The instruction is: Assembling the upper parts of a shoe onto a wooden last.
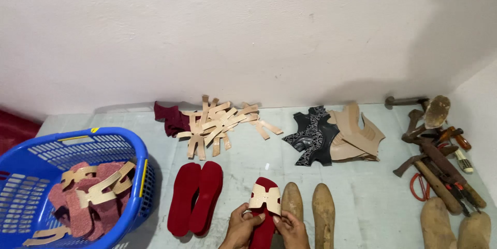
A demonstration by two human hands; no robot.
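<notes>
I note a red sandal sole [265,212] with a beige cut-out strap [264,196] at the floor's near edge, pinched on both sides by my left hand [241,226] and right hand [291,228]. Two wooden lasts [310,207] lie just beside it; a blue basket [31,161] sits at the left edge.

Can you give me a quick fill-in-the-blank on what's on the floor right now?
1. Both hands, left hand and right hand, hold a red sole with a ____ strap on it.
2. The basket at left is ____ in colour.
3. The pair of red insoles lies ____ of the held sole.
4. Right of the held sole lie two ____ lasts.

Missing words: beige; blue; left; wooden
</notes>
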